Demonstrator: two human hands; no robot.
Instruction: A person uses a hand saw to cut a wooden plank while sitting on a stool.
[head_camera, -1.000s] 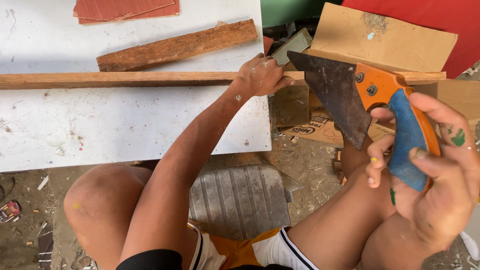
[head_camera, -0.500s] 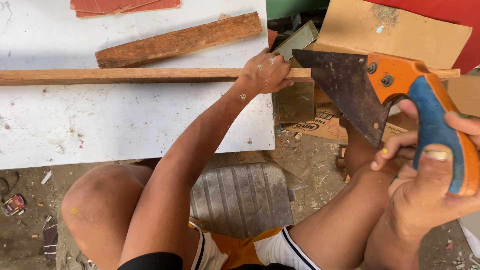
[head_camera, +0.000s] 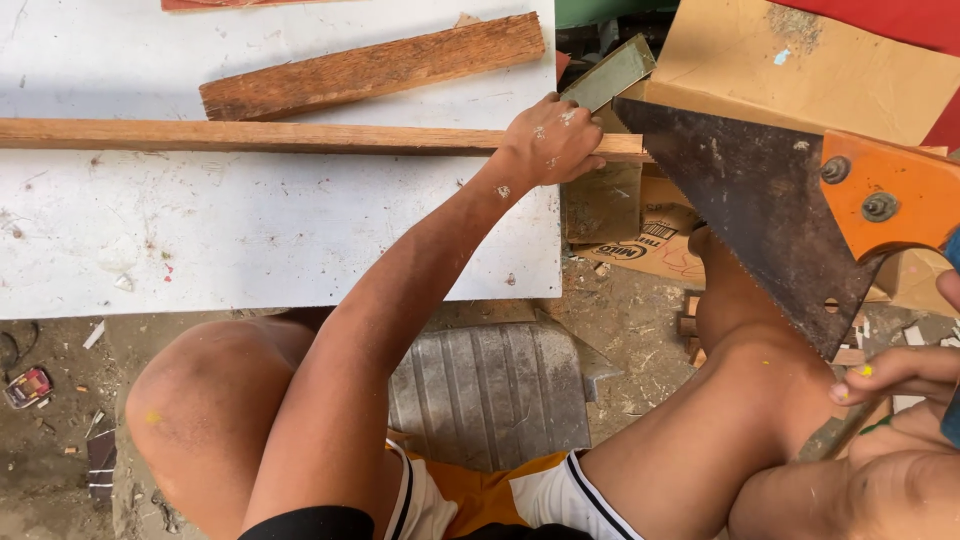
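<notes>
Wood is what the left hand (head_camera: 552, 140) has hold of: a long thin strip (head_camera: 250, 136) that lies across a white board (head_camera: 250, 240) from the left edge of the view to just past the board's right side. The fingers are curled down over the strip near the board's right edge, pressing it flat. Just above the strip, on the same board, lies 1 shorter, rougher block of wood (head_camera: 370, 68), tilted so that its right end sits higher in the view.

At the right edge, the right hand (head_camera: 905, 375) is only partly in view; 1 finger with a yellow-flecked nail shows. It is at the grip of a hand saw (head_camera: 770, 220), but how tightly it closes I cannot tell, since most of the hand is cut off. The saw's dark, rusty blade points up and left, its tip close beside the strip's right end, apart from the left hand. Its handle is orange.

Behind the saw stands a sheet of brown cardboard (head_camera: 800, 60). Between the person's bare knees lies a grey ribbed slab (head_camera: 490, 390) on the dirt floor.
</notes>
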